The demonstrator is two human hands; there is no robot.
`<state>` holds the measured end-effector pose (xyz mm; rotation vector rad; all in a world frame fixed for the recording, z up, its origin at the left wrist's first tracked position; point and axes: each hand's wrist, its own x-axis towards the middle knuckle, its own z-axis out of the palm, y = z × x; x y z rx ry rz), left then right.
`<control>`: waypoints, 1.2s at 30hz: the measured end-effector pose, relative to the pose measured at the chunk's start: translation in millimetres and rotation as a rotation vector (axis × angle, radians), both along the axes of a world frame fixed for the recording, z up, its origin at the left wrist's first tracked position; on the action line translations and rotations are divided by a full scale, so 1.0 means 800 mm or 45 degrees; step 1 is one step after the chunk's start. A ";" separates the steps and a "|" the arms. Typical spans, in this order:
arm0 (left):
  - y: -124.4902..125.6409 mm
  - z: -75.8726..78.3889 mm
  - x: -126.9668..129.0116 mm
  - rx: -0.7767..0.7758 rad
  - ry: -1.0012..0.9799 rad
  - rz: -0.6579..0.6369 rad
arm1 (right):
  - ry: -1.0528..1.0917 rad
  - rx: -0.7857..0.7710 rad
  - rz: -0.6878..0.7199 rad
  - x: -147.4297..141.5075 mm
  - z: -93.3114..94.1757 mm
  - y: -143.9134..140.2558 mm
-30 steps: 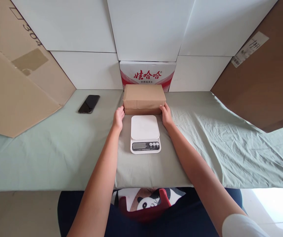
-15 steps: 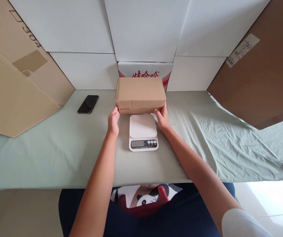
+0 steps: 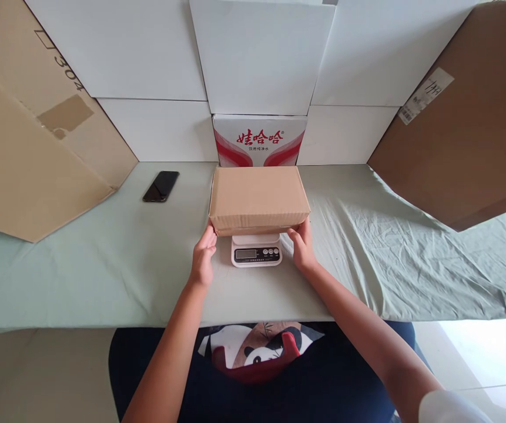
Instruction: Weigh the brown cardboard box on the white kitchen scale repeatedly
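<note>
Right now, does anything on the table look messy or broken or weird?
Nothing looks spilled or broken. The messiest bit is the green cloth, wrinkled on the right but smoother on the left. The cardboard box, between the left hand and right hand, looks wider than the white scale and partly hides it.

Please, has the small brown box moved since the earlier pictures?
Yes. The small brown box has come nearer, away from the red-printed carton, and now hides the back part of the white scale.
</note>
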<state>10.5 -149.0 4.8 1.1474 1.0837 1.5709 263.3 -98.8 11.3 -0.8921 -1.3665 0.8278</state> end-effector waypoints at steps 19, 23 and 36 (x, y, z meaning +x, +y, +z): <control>-0.012 -0.003 0.001 -0.015 -0.040 0.041 | 0.076 -0.028 0.056 -0.005 0.013 -0.007; -0.012 -0.004 0.000 -0.015 -0.044 0.058 | 0.088 -0.046 0.039 -0.006 0.013 -0.008; -0.011 -0.002 0.000 -0.017 -0.051 0.068 | 0.062 -0.038 0.009 -0.005 0.008 -0.006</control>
